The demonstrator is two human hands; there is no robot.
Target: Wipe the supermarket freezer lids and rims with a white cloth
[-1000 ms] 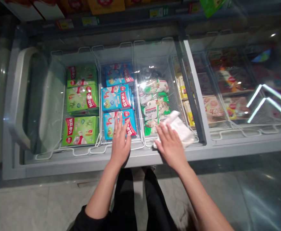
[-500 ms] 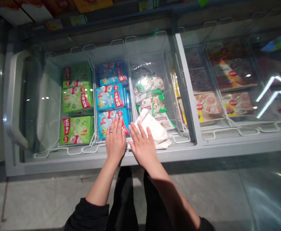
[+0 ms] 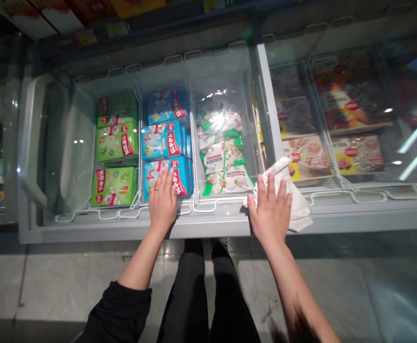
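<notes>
My right hand [image 3: 270, 209] lies flat, fingers spread, on a white cloth [image 3: 299, 209] over the front of a chest freezer [image 3: 208, 226]. Part of the cloth is hidden beneath the palm. My left hand [image 3: 163, 200] rests flat on the freezer's front edge, fingers pointing away from me, holding nothing. Behind its fingertips, blue boxes [image 3: 161, 139] are stacked in a wire basket. Between the two hands, green-and-white food bags [image 3: 224, 155] lie in another basket.
Green boxes [image 3: 117, 186] stand in the left basket, beside the freezer's curved grey handle [image 3: 33, 143]. An upright grey frame bar [image 3: 269, 100] divides the glass. Under the right pane are flat food packages [image 3: 306, 155]. Tiled floor [image 3: 61, 276] lies below.
My right hand has slid to the right along the front edge, taking the white cloth with it, past the frame bar. My left hand has shifted slightly left.
</notes>
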